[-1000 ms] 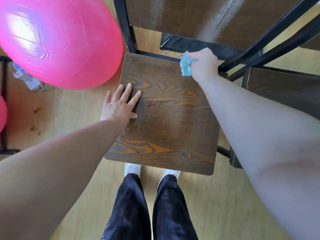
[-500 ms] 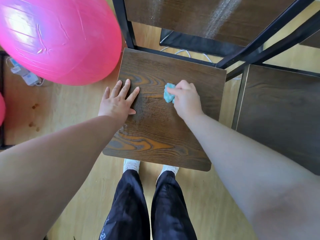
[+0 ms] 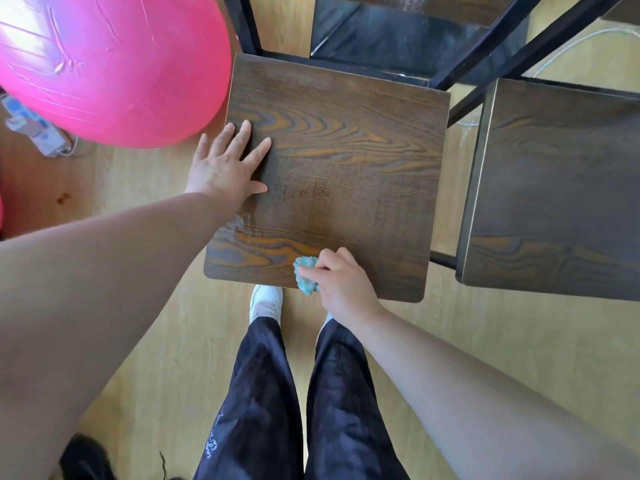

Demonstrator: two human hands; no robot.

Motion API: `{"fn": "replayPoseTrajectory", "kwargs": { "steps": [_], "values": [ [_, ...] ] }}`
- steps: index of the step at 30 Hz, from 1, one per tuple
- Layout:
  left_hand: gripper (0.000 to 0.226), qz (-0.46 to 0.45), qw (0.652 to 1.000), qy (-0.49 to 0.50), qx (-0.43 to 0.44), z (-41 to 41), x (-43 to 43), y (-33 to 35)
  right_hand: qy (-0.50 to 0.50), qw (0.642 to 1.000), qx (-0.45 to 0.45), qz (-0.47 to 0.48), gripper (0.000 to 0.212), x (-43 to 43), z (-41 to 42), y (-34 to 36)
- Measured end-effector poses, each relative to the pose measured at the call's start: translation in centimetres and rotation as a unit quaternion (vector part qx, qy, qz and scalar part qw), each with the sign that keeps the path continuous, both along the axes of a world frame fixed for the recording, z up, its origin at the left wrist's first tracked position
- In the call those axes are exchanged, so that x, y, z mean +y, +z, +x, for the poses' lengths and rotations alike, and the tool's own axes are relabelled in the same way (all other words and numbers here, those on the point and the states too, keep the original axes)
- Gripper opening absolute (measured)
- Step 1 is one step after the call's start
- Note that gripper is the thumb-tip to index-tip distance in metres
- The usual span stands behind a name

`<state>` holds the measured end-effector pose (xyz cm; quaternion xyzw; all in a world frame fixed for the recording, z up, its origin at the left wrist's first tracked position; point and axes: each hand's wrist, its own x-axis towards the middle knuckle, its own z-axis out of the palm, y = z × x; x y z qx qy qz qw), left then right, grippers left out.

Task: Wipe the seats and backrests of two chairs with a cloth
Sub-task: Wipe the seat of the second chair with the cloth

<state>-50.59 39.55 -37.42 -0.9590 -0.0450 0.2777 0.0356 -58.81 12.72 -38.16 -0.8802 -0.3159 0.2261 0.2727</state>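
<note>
Head view, right hand (image 3: 346,289) pinching cloth (image 3: 305,275) on seat (image 3: 346,168), left hand (image 3: 225,168) flat, fingers (image 3: 239,136) straight, trouser script (image 3: 214,441) illegible.

The dark brown wood-grain square chair seat (image 3: 346,161) is bare across its middle, far half and right side. Only the left hand (image 3: 225,164), flat on its left edge, and the right hand (image 3: 343,285), gripping a crumpled turquoise cloth (image 3: 304,275) at its near edge, take up room. A large glossy pink exercise ball (image 3: 104,64) crowds the seat's far-left corner and black metal frame bars (image 3: 242,22) rise along its far edge. On its right, a narrow strip of pale wooden floor (image 3: 448,209) parts it from a second dark wooden chair seat (image 3: 554,188).
</note>
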Motion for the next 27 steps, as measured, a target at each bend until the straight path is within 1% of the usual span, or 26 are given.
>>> {"fn": "replayPoseTrajectory", "kwargs": {
  "steps": [5,8,13,15,19,21,24,27],
  "values": [
    [0.076,-0.032,0.999,-0.004,-0.041,-0.7,-0.8,0.0,-0.011,0.998,0.066,-0.01,0.041,0.2,0.3,1.0],
    [0.078,-0.042,0.998,-0.024,-0.026,-0.4,-2.6,0.1,-0.069,0.994,0.084,0.01,0.04,-0.2,3.4,2.2],
    [0.083,-0.051,0.998,-0.033,-0.003,1.5,-4.9,-0.1,-0.215,0.976,-0.011,0.014,0.038,-1.9,14.1,2.4],
    [0.084,-0.04,0.999,-0.027,0.021,2.0,-5.2,-0.2,-0.246,0.969,-0.024,-0.015,0.036,-2.3,18.7,2.7],
    [0.084,-0.022,0.999,-0.022,0.044,2.4,-5.9,0.1,-0.238,0.968,-0.043,-0.07,0.023,-2.4,26.1,3.1],
    [0.084,-0.017,0.998,-0.025,0.051,2.5,-6.2,0.3,-0.216,0.971,-0.056,-0.085,0.025,-1.9,28.5,3.0],
    [0.084,-0.012,0.998,-0.028,0.058,2.6,-6.3,0.4,-0.153,0.979,-0.052,-0.122,0.035,-1.1,30.2,2.5],
    [0.084,-0.007,0.998,-0.038,0.059,2.3,-6.2,0.4,-0.149,0.978,-0.045,-0.14,0.034,-0.7,30.0,1.9]
  ]
}}
